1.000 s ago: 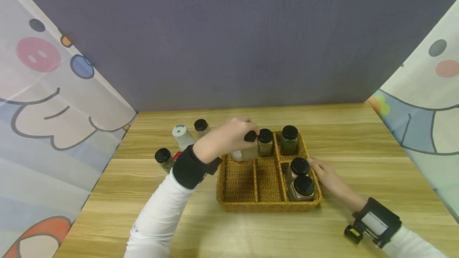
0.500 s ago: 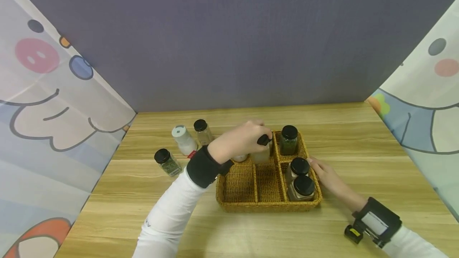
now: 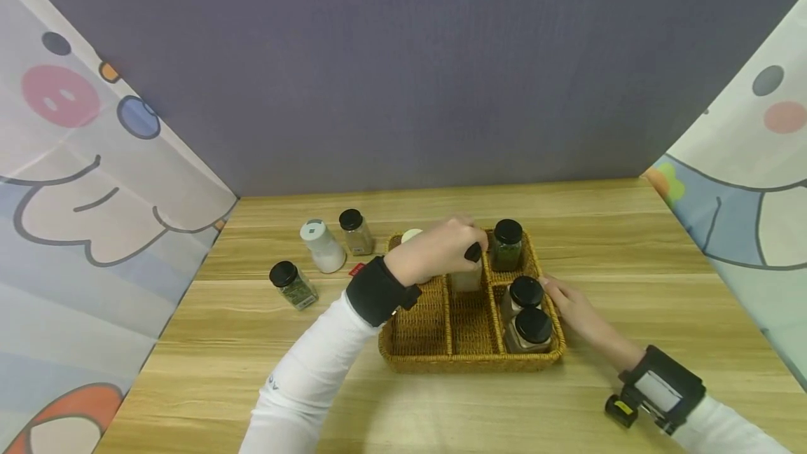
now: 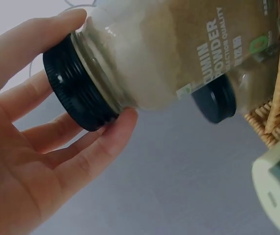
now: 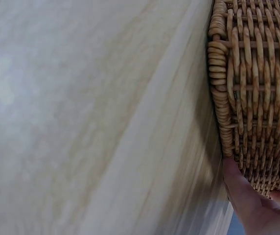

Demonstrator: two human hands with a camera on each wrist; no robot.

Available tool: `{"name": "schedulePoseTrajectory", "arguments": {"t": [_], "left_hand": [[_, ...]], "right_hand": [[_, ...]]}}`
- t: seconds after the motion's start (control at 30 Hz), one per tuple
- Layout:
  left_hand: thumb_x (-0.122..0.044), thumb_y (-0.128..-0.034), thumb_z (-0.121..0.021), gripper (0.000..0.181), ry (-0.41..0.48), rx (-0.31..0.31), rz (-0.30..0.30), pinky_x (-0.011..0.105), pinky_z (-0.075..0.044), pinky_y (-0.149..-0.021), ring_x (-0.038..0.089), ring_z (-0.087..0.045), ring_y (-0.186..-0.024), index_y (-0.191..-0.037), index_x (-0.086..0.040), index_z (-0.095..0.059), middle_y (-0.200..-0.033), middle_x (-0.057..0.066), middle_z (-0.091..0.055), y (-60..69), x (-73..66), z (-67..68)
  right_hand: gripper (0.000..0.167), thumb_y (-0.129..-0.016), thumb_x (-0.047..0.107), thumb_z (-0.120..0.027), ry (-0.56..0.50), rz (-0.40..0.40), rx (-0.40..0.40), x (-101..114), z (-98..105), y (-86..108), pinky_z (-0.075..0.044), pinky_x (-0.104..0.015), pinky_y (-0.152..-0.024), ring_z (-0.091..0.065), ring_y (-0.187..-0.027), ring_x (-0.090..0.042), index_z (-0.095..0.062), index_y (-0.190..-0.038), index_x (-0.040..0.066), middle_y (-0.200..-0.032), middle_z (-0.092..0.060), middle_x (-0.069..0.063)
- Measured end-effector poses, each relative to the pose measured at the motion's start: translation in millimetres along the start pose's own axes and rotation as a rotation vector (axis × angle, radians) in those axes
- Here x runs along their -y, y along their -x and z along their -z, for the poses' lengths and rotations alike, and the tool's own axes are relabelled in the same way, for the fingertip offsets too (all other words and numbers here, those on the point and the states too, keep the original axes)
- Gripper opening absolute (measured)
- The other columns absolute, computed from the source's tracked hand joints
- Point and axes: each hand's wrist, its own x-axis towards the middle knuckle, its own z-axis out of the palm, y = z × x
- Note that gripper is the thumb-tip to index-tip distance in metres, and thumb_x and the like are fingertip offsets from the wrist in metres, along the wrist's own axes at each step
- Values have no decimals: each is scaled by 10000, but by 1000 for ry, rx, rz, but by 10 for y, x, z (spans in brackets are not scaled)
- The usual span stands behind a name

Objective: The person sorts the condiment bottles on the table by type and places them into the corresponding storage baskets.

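My left hand (image 3: 436,251) grips a cumin powder jar (image 4: 154,54) by its black lid (image 4: 76,83), thumb on one side and fingers on the other. In the head view the jar sits low in the back of the wicker basket's (image 3: 479,364) middle compartment; whether it touches the bottom cannot be seen. Behind it, another black-lidded jar (image 4: 218,100) shows in the left wrist view. A pale-lidded container (image 3: 411,235) stands in the left compartment, partly hidden by my hand. My right hand (image 3: 576,310) rests its fingers against the basket's right outer side.
The basket's right side holds a green-herb jar (image 3: 506,247) at the back and two black-lidded jars, one at the front (image 3: 532,331). Left of the basket stand a white bottle (image 3: 324,249), a black-lidded jar (image 3: 357,233) and a green-herb jar (image 3: 295,287).
My left hand has carried the cumin powder jar rightward from above the left compartment and lowered it into the middle one. My right hand stays at the basket's side.
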Motion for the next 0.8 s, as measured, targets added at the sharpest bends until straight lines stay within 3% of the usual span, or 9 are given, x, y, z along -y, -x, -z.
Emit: {"name": "schedulePoseTrajectory", "arguments": {"t": [0.33,0.6,0.8], "left_hand": [[-176,-798,-645,254,-32,69,23,138,-430,-640,98,-527,-800,-1042,-109,-621,-1028,50,-548,-94,6,-130],[-171,-793,-644,240,-55,70,35,144,-438,-666,111,-535,-819,-1024,-110,-622,-1016,47,-554,-125,27,-213],[-204,-798,-645,255,-85,89,67,203,-458,-761,173,-525,-938,-1042,-134,-622,-1049,46,-538,-143,44,-276]], "right_hand": [[616,-968,357,-262,5,11,1,-10,0,-5,-190,-588,-997,-198,-1225,-496,-265,-1300,-162,-1328,-238,-364],[634,-963,374,-266,13,0,-6,-4,0,-10,-189,-586,-999,-200,-1226,-494,-264,-1301,-162,-1332,-238,-359],[628,-964,372,-269,11,-4,-12,-9,-9,-14,-194,-584,-999,-203,-1227,-490,-274,-1298,-160,-1333,-240,-355]]}}
